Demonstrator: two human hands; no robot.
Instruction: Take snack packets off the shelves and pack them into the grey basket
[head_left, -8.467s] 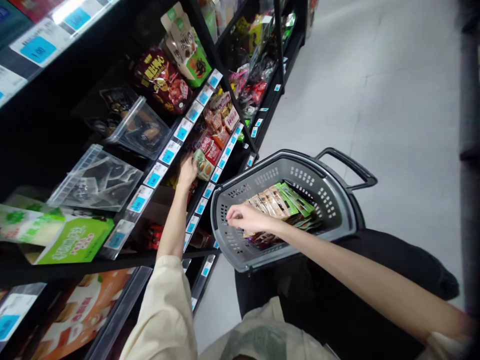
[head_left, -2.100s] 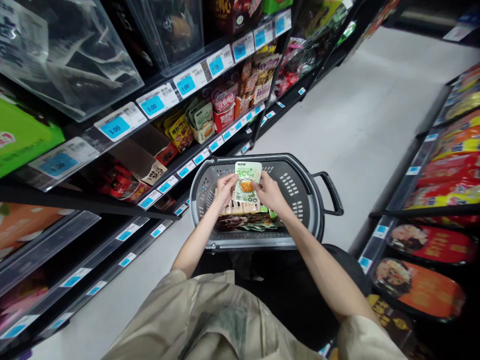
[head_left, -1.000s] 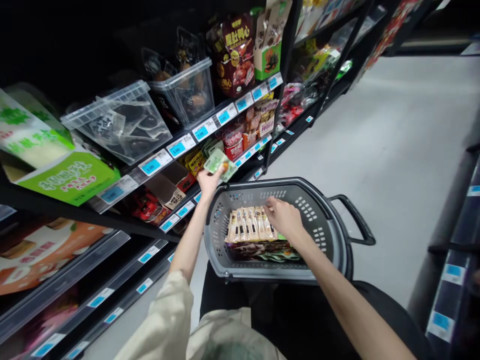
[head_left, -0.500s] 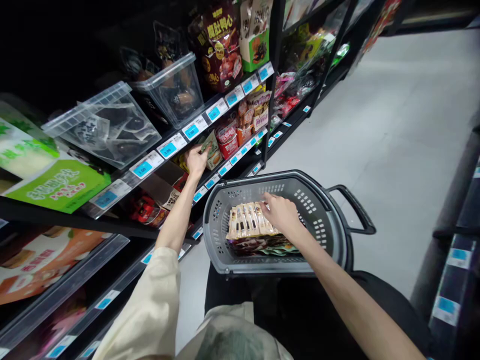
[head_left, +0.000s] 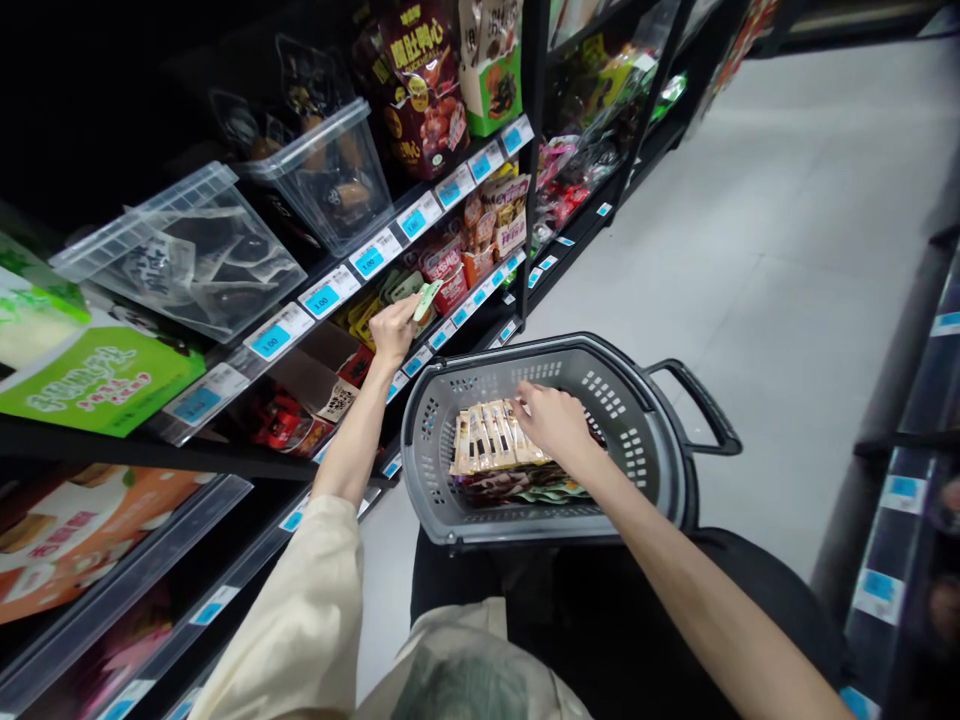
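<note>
Black shop shelving (head_left: 535, 160) lines the left of a pale-floored aisle (head_left: 810, 230), with price labels (head_left: 420, 216) running along its front edges. At the front edge of the lower shelf (head_left: 451, 325), the left hand (head_left: 394, 330) has thumb and fingers closed on a pale green packet (head_left: 427, 299), which is tilted and seen nearly edge-on. More green packets (head_left: 401, 287) stand just behind it, between yellow packets (head_left: 360, 318) and a red display box (head_left: 451, 292). The hands are apart: the right hand (head_left: 553, 420) is over the grey basket (head_left: 517, 528), fingers bent at the right end of a row of beige packets (head_left: 491, 438); whether they touch the row I cannot tell.

Thin and probably slick, the green packet could slip if the grip on its end loosened, and might drop into the gap between the shelf's front edge and the basket's left rim. A sharp upward pull could knock the hand against the front edge of the shelf above (head_left: 300, 309). The basket seems propped on dark-trousered legs (head_left: 454, 575), so a shifting knee may tip it. As for the overlapping beige row, a careless brush of the right hand's fingers might topple it towards the basket's near edge
</note>
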